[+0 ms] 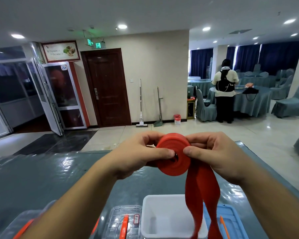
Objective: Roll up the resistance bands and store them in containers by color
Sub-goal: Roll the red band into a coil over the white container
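A red resistance band (173, 153) is held in the air above the table, most of it wound into a thick roll. My left hand (141, 152) grips the roll from the left, thumb across its face. My right hand (214, 152) grips it from the right, thumb pressed near the roll's centre hole. Two loose red tails (201, 195) hang down from the roll over a white open container (164, 219) at the bottom of the view. The container's visible inside holds nothing.
A table with a shiny grey-blue cover (41, 178) lies below my hands. Clear lidded boxes with orange latches (123, 223) stand left of the white container, a blue lid (230, 219) to its right. A person (224, 90) stands at a far table.
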Tool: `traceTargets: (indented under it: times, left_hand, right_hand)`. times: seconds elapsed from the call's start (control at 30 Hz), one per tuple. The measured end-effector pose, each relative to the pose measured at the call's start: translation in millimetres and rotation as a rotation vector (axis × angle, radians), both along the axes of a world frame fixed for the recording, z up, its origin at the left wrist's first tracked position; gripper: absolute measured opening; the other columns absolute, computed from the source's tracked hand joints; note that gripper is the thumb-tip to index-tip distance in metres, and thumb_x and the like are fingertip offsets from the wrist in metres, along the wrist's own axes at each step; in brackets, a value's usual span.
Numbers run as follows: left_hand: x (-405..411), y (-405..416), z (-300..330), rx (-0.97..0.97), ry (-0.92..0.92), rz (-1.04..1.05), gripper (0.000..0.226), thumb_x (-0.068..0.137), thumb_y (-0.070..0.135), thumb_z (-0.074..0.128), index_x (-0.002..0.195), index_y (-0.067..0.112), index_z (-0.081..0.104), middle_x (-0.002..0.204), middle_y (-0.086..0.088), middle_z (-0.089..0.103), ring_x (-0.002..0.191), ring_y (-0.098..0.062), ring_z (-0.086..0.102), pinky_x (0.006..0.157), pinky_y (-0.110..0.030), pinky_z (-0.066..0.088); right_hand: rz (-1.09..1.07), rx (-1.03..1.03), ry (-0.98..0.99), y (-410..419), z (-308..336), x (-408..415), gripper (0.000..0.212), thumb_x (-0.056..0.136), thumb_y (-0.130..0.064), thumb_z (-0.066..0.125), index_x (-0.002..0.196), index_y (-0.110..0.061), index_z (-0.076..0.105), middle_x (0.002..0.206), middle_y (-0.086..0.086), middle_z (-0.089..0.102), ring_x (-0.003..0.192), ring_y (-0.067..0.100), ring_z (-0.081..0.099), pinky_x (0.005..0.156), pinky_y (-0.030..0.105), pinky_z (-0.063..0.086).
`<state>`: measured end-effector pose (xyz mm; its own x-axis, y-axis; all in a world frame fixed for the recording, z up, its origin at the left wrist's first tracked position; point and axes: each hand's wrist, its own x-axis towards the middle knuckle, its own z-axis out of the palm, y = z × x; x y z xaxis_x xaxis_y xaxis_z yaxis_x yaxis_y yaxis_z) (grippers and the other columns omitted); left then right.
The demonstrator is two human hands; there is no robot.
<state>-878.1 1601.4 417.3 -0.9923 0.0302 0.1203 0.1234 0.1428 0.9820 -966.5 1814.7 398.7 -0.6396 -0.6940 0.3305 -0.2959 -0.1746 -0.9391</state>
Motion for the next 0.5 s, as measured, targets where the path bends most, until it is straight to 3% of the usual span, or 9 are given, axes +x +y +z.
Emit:
traceTargets:
  times: [0.1, 0.23, 0.3, 0.4, 0.5]
  left_hand:
    - [0, -5, 2, -0.021, 0.038, -0.017, 0.037, 0.083, 0.015, 0.082, 0.119, 0.020, 0.075, 0.112, -0.016, 0.077, 0.103, -0.028, 0.076, 0.084, -0.031, 0.061]
    - [-7, 2, -10, 0.088, 0.042, 0.052, 0.039, 0.079, 0.019, 0.082, 0.117, 0.016, 0.075, 0.117, -0.020, 0.074, 0.100, -0.027, 0.076, 0.082, -0.030, 0.061]
    - [-10, 1, -9, -0.015, 0.050, 0.043, 0.040, 0.077, 0.020, 0.083, 0.116, 0.014, 0.073, 0.115, -0.018, 0.075, 0.100, -0.025, 0.075, 0.086, -0.032, 0.061]
    - [-11, -3, 1, -0.292, 0.046, 0.016, 0.042, 0.077, 0.027, 0.087, 0.116, 0.022, 0.072, 0.109, -0.005, 0.077, 0.104, -0.024, 0.074, 0.093, -0.036, 0.061]
    - [-12, -5, 7, -0.288, 0.097, 0.073, 0.037, 0.076, 0.025, 0.091, 0.110, 0.019, 0.076, 0.101, -0.006, 0.079, 0.096, -0.020, 0.076, 0.085, -0.032, 0.062]
  right_hand:
    - [0.003, -0.028, -0.040, -2, -3, 0, 0.031, 0.078, -0.027, 0.084, 0.108, -0.024, 0.081, 0.108, 0.008, 0.081, 0.103, 0.022, 0.077, 0.084, 0.021, 0.059]
    - [-0.018, -0.068, -0.072, -2, -4, -5, 0.034, 0.076, -0.018, 0.083, 0.110, -0.021, 0.081, 0.108, 0.011, 0.080, 0.100, 0.025, 0.078, 0.083, 0.024, 0.060]
    - [-0.002, -0.028, -0.054, -1, 0, -6, 0.034, 0.074, -0.020, 0.081, 0.108, -0.023, 0.081, 0.105, 0.011, 0.081, 0.097, 0.024, 0.078, 0.081, 0.024, 0.060]
    - [-0.025, 0.073, 0.088, -1, 6, -5, 0.032, 0.068, -0.027, 0.084, 0.098, -0.038, 0.082, 0.099, -0.001, 0.082, 0.094, 0.014, 0.079, 0.079, 0.016, 0.058]
    - [-0.032, 0.021, 0.088, -4, 4, -7, 0.033, 0.070, -0.026, 0.085, 0.100, -0.036, 0.082, 0.103, -0.001, 0.082, 0.099, 0.013, 0.078, 0.083, 0.017, 0.058]
